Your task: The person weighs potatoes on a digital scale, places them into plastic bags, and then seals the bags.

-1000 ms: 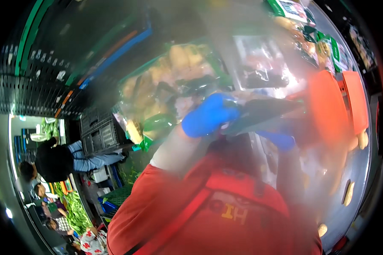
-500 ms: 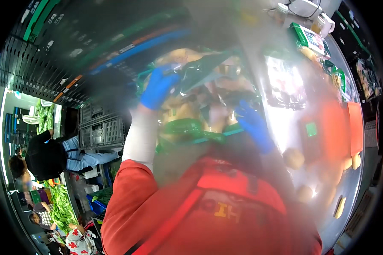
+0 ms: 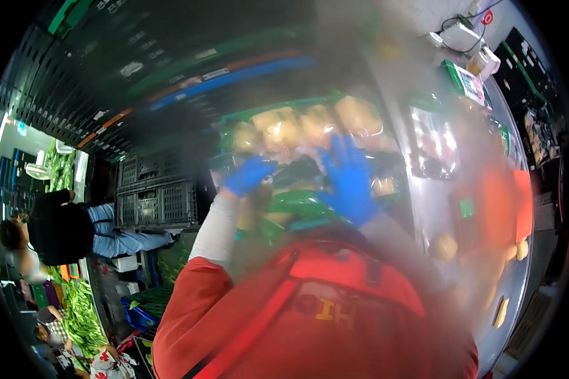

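My right hand (image 3: 349, 183), in a blue glove, lies flat with fingers spread on clear plastic bags in a green-rimmed crate. My left hand (image 3: 250, 177), gloved too, rests on the bags' left side with its fingers stretched toward the right. Beyond the hands, a clear bag of pale yellow potato-like vegetables (image 3: 281, 127) shows several large pieces. Close to me is a bag with a green band (image 3: 297, 202). Haze over the picture blurs the bag edges and what lies under my palms.
Stacked black crates (image 3: 171, 38) rise at the far left. On the metal table at right are a clear pack (image 3: 433, 142), an orange-red container (image 3: 523, 205) and a loose round vegetable (image 3: 443, 247). A person in black (image 3: 63, 227) stands left, near grey folding crates (image 3: 155, 202).
My left hand has come nearer to me and my right hand has moved left onto the bags. The dark-green-printed plastic now lies lower, exposing the yellow vegetables behind. The view has shifted slightly.
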### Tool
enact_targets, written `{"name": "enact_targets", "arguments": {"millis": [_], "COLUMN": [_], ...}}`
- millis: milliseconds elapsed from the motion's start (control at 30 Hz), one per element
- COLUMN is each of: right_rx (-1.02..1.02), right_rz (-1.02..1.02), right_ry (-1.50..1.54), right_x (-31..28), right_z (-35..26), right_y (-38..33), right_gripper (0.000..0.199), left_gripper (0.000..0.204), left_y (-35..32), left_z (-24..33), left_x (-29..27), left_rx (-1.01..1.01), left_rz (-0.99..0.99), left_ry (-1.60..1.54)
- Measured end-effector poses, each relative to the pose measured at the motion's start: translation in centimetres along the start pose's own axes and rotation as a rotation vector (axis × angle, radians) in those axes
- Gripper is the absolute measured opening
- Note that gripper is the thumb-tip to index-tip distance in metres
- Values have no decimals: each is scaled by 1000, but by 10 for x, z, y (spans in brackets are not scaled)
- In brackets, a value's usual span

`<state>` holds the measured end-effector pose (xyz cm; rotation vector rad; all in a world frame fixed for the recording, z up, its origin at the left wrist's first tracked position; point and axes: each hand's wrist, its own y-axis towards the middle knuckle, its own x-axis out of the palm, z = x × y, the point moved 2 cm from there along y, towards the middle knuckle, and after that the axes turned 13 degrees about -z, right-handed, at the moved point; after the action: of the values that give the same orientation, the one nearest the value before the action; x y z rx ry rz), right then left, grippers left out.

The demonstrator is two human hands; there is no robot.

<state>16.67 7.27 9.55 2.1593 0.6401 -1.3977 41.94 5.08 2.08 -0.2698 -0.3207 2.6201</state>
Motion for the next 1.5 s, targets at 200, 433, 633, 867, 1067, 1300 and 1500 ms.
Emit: {"name": "enact_targets", "arguments": {"millis": [200, 433, 633, 867, 1067, 1300, 1500], "right_rx": [-57, 214, 211, 4, -111, -138, -176], "right_rz": [-82, 129, 133, -52, -33, 70, 186], "right_ry": [-57, 1064, 1031, 623, 309, 380, 299], "right_x": [63, 92, 66, 102, 61, 40, 31], "right_z": [-6, 49, 47, 8, -1, 3, 14], "right_y": [65, 105, 105, 77, 61, 47, 29], "right_gripper": [68, 37, 38, 39, 63, 70, 66], "left_gripper": [26, 43, 28, 26, 61, 62, 22], "left_y": [-9, -6, 2, -24, -59, -48, -57], "left_z": [3, 13, 16, -47, -36, -111, -109], "left_x": [-4, 21, -13, -60, -46, 26, -58], "left_rx": [59, -26, -310, -363, 25, -69, -173], "left_rz": [102, 585, 442, 449, 735, 650, 727], "left_ry": [-6, 1008, 1274, 916, 390, 772, 1133]}}
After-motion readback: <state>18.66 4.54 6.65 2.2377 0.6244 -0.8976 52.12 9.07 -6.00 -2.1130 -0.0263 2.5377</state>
